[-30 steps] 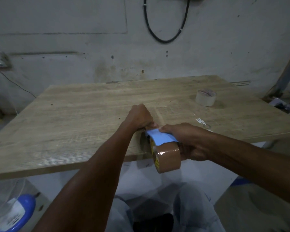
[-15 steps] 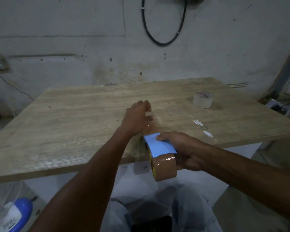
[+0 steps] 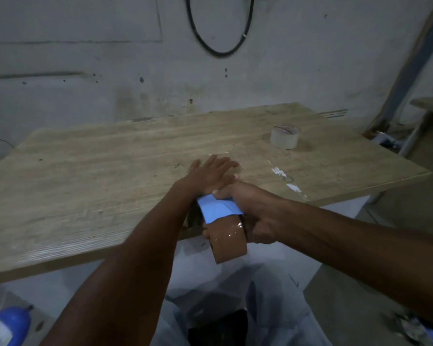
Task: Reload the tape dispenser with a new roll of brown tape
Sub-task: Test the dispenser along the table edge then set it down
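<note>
Overhanging table edge (image 3: pixel 110 255): tape dispenser (image 3: pixel 219 211), brown roll (image 3: pixel 229 243).

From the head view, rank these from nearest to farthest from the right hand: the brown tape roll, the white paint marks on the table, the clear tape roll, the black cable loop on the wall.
1. brown tape roll: in the dispenser that the right hand holds.
2. white paint marks: on the table, just right.
3. clear tape roll: far right of the table.
4. black cable loop: on the wall behind.

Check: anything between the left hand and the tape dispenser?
Nothing visible. The left hand lies flat on the table just beyond the tape dispenser, which the right hand grips at the table's near edge, brown tape roll mounted.
</note>
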### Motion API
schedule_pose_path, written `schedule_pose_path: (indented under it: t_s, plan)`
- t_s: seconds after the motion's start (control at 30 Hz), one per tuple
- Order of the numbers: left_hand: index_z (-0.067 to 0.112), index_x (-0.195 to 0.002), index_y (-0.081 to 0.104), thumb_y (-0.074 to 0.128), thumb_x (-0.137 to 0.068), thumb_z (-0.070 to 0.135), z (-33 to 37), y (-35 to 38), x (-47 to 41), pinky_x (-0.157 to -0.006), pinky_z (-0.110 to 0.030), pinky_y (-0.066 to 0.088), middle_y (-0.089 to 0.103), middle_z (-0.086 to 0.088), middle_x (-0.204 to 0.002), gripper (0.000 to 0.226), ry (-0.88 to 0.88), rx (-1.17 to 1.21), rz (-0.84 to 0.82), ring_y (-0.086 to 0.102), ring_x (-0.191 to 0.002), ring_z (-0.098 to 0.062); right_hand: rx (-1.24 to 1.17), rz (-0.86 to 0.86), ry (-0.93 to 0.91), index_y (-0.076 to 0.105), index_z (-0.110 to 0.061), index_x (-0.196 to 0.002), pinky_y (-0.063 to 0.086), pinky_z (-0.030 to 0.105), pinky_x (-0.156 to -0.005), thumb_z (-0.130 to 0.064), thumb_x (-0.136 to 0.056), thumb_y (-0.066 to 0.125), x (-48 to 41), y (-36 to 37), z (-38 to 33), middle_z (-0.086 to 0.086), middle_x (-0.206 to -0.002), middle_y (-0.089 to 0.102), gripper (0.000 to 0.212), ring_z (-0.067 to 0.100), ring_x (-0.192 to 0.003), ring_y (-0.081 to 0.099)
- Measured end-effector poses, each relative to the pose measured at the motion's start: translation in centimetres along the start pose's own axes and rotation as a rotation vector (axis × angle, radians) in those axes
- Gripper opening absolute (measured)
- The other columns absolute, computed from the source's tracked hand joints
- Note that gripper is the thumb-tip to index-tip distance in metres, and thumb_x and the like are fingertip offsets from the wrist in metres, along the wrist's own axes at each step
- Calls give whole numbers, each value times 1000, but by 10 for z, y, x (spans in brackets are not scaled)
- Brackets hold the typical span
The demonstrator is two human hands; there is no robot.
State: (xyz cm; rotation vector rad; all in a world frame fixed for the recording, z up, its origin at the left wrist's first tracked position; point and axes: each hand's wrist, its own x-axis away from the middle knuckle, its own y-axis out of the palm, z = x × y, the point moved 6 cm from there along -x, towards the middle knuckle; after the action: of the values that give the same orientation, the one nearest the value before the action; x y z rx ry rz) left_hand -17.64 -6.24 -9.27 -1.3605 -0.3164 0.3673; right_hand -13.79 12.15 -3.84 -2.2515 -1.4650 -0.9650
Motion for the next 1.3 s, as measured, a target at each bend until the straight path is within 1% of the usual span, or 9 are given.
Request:
schedule_pose_path:
  t_s: [0.07, 0.17, 0.33, 0.47, 0.7, 0.83, 0.97, 1.1, 1.3]
  plan:
    - [39, -158, 20, 28, -103, 58, -1, 1, -1, -120, -59, 3, 10, 7, -169, 58, -1, -6, 9, 0, -156, -23, 2, -11, 4, 58, 4, -85, 58, 34, -44, -28, -100, 54, 0, 3, -1, 19, -56, 69, 36, 29, -43, 66]
    - [38, -158, 20, 29, -103, 58, -1, 2, -1, -120, -59, 4, 11, 7, -169, 60, -2, -6, 27, 1, -156, -23, 29, 4, -14, 60, 2, -85, 58, 32, -44, -32, -99, 58, 0, 5, -3, 17, -54, 69, 37, 26, -41, 65]
    - [38, -157, 21, 29, -102, 58, 2, -4, 3, -120, -59, 3, 14, 7, -169, 59, -14, 18, 25, 4, -156, -23, 31, 3, -38, 57, 3, -119, 58, 32, -49, -30, -99, 55, -4, 5, 3, 20, -71, 66, 39, 28, -51, 65]
    - [40, -156, 24, 26, -102, 59, 3, -3, 4, -120, -58, 5, 17, 9, -168, 57, -27, -3, 43, 7, -155, -22, 32, 0, -83, 52, 4, -126, 58, 33, -48, -25, -101, 53, -2, 3, 9, 23, -70, 66, 39, 31, -50, 65]
    - [42, -152, 31, 26, -101, 62, 6, -6, 9, -116, -61, 7, 22, 9, -166, 55, -30, 1, 79, 12, -154, -22, -10, -15, -103, 55, 9, -120, 58, 38, -53, -23, -97, 59, 11, -7, 47, 25, -70, 68, 40, 34, -51, 68]
    - [35, -159, 17, 26, -99, 65, 2, -4, 14, -118, -64, -1, 7, 5, -170, 68, -161, 31, 37, -5, -156, -25, -51, -1, -114, 56, 8, -120, 59, 40, -57, -20, -96, 56, 8, -7, 50, 24, -72, 67, 38, 32, -51, 66]
    - [25, -162, 8, 29, -95, 72, 8, -3, 25, -119, -63, -6, -2, 2, -170, 85, -232, 48, -11, -12, -155, -23, -58, -21, -99, 58, 8, -117, 58, 38, -53, -18, -92, 55, 8, -4, 50, 23, -71, 65, 35, 31, -50, 65]
    - [22, -161, 13, 28, -94, 73, 11, -1, 28, -119, -62, -3, 5, 0, -170, 85, -239, 37, 35, -5, -156, -24, -83, 19, -61, 62, 5, -109, 54, 30, -41, -20, -93, 60, 10, -7, 47, 21, -72, 67, 29, 27, -44, 65]
    - [22, -161, 14, 28, -93, 73, 13, 0, 29, -120, -59, -2, 6, -1, -170, 86, -242, 36, 53, 0, -156, -23, -53, 80, -83, 61, 6, -104, 54, 30, -39, -24, -94, 65, 8, -6, 46, 20, -59, 67, 31, 27, -40, 64]
